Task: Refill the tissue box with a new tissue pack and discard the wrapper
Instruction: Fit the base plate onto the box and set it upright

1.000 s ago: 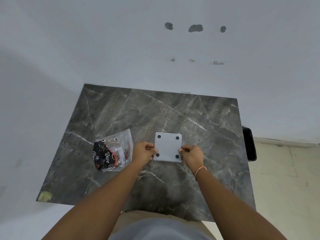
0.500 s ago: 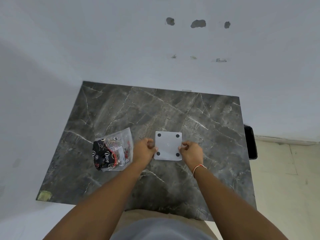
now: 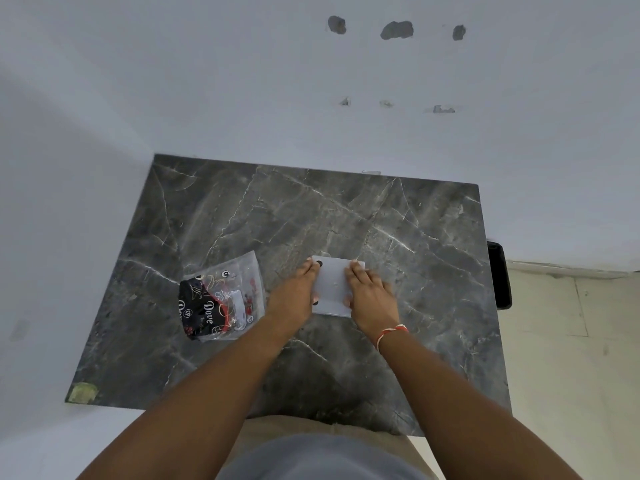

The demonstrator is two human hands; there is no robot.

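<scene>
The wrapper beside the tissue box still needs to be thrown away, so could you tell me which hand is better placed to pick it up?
Probably the left hand. The wrapper lies just to its left on the table, while the right hand is on the far side of the tissue box and would have to cross over.

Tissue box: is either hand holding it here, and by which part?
Both hands lie flat on the upturned base of the tissue box: left hand over its left edge, right hand over its right. They press rather than grip it.
</scene>
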